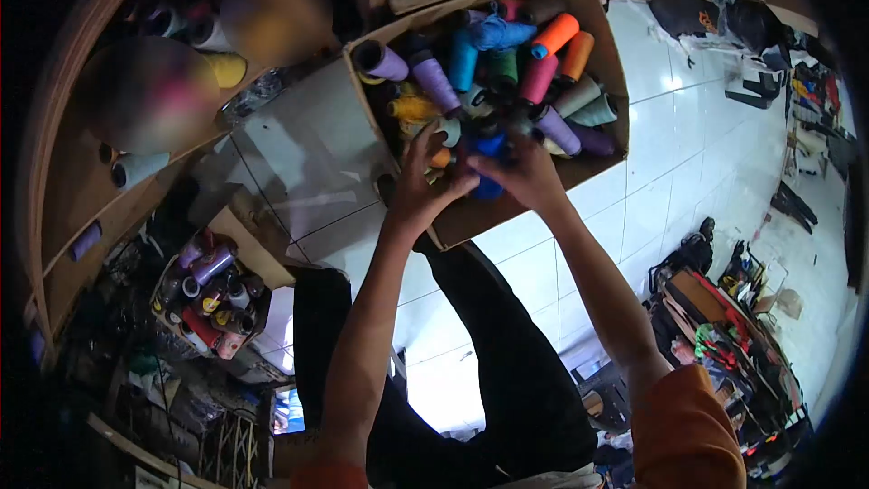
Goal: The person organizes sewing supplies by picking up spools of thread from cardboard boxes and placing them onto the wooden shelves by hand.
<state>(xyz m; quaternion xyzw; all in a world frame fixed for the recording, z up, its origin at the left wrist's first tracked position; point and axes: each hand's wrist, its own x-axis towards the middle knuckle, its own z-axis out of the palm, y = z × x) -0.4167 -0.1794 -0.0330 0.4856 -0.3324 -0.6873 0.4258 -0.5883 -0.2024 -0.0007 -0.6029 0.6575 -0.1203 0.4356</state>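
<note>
A cardboard box (pixel 434 234) full of thread spools stands in front of me, with purple, teal, orange, pink, green and yellow cones in it. My left hand (pixel 425 177) is over its near side, fingers apart, beside a pale spool and a small orange one. My right hand (pixel 520 167) reaches in just to the right, its fingers curled around a dark, blurred area. Between both hands lies a blue spool (pixel 490 163), partly covered by the fingers. What the right fingers hold, if anything, is too dark to make out.
At the lower left is a smaller box of spools (pixel 213 294). A wooden shelf (pixel 63 190) with more spools runs along the left. Piled items (pixel 715 326) lie at the right on the white tiled floor (pixel 665 158). My legs are below the box.
</note>
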